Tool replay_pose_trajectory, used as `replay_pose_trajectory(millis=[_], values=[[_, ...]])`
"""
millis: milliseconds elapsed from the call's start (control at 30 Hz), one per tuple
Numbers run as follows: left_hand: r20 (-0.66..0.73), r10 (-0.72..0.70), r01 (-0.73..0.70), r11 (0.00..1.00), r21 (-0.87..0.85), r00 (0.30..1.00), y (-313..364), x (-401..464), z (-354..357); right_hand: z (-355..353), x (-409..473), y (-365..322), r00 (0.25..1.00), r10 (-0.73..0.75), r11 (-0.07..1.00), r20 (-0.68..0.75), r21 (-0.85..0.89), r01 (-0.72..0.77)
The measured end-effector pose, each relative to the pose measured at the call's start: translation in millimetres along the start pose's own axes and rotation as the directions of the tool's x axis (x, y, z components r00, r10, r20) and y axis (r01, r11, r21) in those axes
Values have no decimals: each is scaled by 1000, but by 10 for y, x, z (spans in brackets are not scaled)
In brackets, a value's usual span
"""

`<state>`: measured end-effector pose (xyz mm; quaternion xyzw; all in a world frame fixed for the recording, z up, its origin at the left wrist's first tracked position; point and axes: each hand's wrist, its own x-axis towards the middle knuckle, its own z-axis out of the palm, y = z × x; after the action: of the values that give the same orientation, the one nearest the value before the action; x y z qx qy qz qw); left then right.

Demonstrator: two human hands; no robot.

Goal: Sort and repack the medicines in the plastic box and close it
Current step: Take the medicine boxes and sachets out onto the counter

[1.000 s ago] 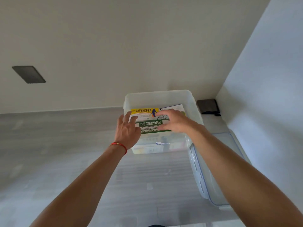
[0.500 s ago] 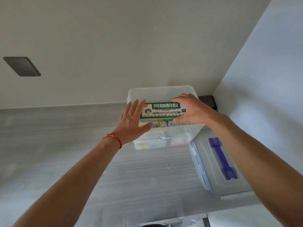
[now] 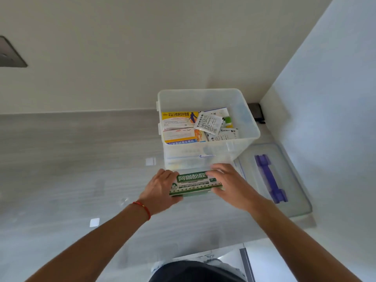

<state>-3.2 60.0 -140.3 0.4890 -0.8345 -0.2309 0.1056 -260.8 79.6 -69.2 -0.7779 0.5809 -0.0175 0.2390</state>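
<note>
Now both hands, left (image 3: 160, 189) & right (image 3: 230, 186), fingers gripping green medicine carton (image 3: 194, 184) just in front of open plastic box (image 3: 205, 157)

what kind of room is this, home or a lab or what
Most likely a home, though that is a guess: a grey wood-grain counter set into a plain wall corner, a wall socket, and a clear household storage box of mixed medicines. Nothing here looks like lab gear.

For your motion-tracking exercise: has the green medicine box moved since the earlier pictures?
Yes. The green medicine box, held between both hands, has come out of the clear plastic box toward the person, now in front of its near wall.
</note>
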Motion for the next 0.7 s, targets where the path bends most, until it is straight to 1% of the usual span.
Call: replay_pose_trajectory(millis=[33, 100, 233, 267, 300, 333, 367, 400, 433, 467, 500, 533, 567, 633, 667, 700], values=[[43, -73, 72, 997, 9, 996, -60, 33, 109, 55, 17, 12, 998, 1, 1000, -67, -5, -1], [90, -149, 146, 989, 37, 985, -139, 76, 257, 57, 36, 19, 982, -1, 999, -188, 47, 10], [86, -213, 201, 970, 135, 973, -110, 133, 371, -190, 51, -53, 965, -47, 982, -259, 166, 92], [99, -234, 213, 959, 190, 967, -48, 139, 352, -265, 59, -79, 956, -62, 976, -286, 184, 118], [112, -226, 191, 947, 260, 968, 40, 139, 292, -344, 74, -103, 943, -75, 970, -325, 195, 144], [93, -154, 119, 942, 313, 984, 138, 136, 205, -429, 99, -116, 924, -83, 965, -374, 201, 168], [34, -30, 17, 949, 315, 999, 248, 133, 92, -518, 138, -116, 900, -85, 961, -428, 204, 188], [-68, 106, -84, 962, 261, 992, 356, 128, -30, -615, 198, -105, 874, -76, 956, -480, 213, 200], [-179, 222, -188, 964, 189, 959, 479, 124, -174, -719, 282, -79, 851, -55, 952, -523, 228, 202], [-264, 296, -262, 952, 156, 918, 598, 149, -333, -825, 387, -32, 836, -22, 950, -549, 248, 188], [-336, 328, -296, 944, 144, 883, 688, 216, -503, -920, 516, 30, 839, 13, 953, -544, 260, 154], [-402, 323, -299, 946, 124, 857, 748, 316, -673, -993, 663, 98, 865, 44, 962, -500, 255, 99], [-459, 287, -277, 957, 90, 841, 787, 445, -834, -1044, 818, 160, 903, 69, 973, -424, 227, 32], [-517, 160, -167, 985, 33, 841, 764, 762, -1066, -1068, 1116, 233, 963, 102, 988, -248, 137, -69], [-515, 73, -78, 997, 12, 854, 713, 908, -1133, -1051, 1252, 233, 981, 91, 993, -171, 86, -77], [-494, -15, 13, 1000, -7, 869, 646, 1022, -1147, -1018, 1373, 210, 994, 54, 998, -94, 38, -50]])
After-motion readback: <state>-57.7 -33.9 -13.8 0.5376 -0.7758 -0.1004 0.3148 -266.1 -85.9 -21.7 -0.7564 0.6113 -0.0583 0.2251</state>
